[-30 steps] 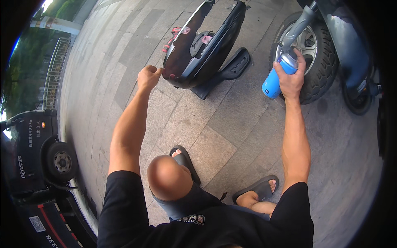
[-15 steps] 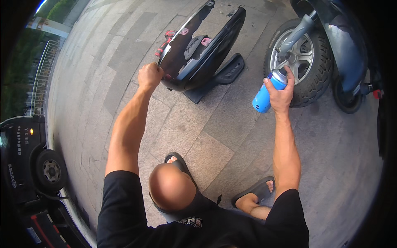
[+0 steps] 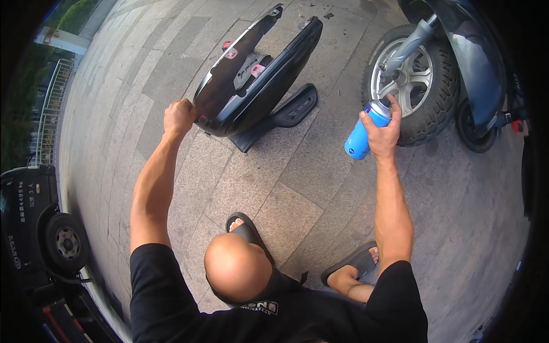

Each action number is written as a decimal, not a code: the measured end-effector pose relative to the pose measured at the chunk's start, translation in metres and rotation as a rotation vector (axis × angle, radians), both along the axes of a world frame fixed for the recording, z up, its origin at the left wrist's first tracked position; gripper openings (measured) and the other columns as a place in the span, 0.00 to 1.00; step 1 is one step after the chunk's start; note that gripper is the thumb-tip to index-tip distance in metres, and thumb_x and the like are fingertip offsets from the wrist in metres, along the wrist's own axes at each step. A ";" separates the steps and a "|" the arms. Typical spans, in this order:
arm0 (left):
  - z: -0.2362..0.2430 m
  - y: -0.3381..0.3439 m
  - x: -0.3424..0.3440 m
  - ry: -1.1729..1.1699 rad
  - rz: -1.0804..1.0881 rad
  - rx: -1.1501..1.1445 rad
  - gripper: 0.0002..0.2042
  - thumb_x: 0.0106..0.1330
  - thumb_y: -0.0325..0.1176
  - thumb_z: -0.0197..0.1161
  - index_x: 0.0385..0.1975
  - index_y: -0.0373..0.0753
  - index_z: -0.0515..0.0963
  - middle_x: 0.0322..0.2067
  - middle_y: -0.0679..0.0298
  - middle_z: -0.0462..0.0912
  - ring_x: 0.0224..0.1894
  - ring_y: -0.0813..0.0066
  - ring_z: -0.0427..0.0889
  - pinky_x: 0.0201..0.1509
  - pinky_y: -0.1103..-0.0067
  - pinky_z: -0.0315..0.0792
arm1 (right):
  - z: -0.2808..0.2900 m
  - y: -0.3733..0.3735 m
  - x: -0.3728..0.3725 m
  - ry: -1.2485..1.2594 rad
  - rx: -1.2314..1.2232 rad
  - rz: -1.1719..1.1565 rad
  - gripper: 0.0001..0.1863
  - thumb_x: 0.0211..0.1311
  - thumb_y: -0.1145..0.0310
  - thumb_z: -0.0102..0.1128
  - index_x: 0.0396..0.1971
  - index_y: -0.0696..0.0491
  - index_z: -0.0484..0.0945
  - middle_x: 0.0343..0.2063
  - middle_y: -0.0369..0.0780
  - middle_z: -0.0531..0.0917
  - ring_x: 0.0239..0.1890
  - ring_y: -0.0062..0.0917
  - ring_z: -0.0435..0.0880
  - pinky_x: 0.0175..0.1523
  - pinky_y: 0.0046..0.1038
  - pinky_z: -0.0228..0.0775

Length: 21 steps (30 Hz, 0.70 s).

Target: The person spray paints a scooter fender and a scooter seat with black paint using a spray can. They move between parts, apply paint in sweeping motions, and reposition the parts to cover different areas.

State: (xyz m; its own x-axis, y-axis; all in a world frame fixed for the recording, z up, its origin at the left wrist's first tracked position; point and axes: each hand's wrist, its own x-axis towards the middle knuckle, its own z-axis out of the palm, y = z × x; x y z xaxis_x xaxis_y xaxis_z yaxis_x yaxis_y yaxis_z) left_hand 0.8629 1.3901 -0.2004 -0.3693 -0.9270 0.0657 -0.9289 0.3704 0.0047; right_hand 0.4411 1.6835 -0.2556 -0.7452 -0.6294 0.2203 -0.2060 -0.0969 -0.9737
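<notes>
My left hand (image 3: 179, 117) is closed on the lower left end of a black plastic scooter body panel (image 3: 269, 74) with silver edges and pink parts inside. My right hand (image 3: 383, 128) holds a blue spray can (image 3: 359, 140) with a silver top, a finger raised at its nozzle. The can is in front of the scooter's front wheel (image 3: 432, 123) and below its grey fork (image 3: 410, 48). Behind the panel, a red object (image 3: 226, 46) is partly hidden. A flat black plastic piece (image 3: 289, 111) lies beside and under the panel.
The scooter (image 3: 474, 68) stands at the upper right on stone paving (image 3: 291, 206). A dark truck (image 3: 23, 206) is at the left edge, with a railing (image 3: 50, 114) and greenery behind it. My sandalled feet (image 3: 357, 263) are on the paving below.
My left hand and the panel have moved left, with the hand more tightly curled. My right hand and the can have shifted down and left, away from the fork.
</notes>
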 end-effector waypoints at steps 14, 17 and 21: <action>0.001 0.031 0.147 -0.031 0.018 -0.013 0.12 0.66 0.41 0.65 0.31 0.38 0.86 0.34 0.51 0.87 0.39 0.48 0.87 0.45 0.60 0.79 | -0.001 -0.016 0.025 0.105 0.086 0.017 0.41 0.51 0.66 0.80 0.66 0.51 0.69 0.52 0.43 0.81 0.49 0.28 0.83 0.56 0.32 0.77; -0.004 0.040 0.163 -0.024 0.057 -0.041 0.13 0.66 0.42 0.65 0.31 0.38 0.87 0.33 0.50 0.87 0.38 0.48 0.87 0.44 0.61 0.79 | 0.003 -0.015 0.028 0.103 0.130 0.026 0.40 0.52 0.66 0.79 0.66 0.50 0.69 0.50 0.43 0.82 0.48 0.28 0.85 0.55 0.32 0.78; -0.009 0.050 0.174 -0.040 0.046 -0.015 0.13 0.66 0.42 0.65 0.32 0.37 0.87 0.33 0.50 0.87 0.40 0.49 0.87 0.46 0.61 0.78 | 0.006 -0.015 0.031 0.036 0.131 0.032 0.40 0.51 0.66 0.79 0.65 0.49 0.70 0.43 0.41 0.85 0.44 0.29 0.86 0.53 0.33 0.80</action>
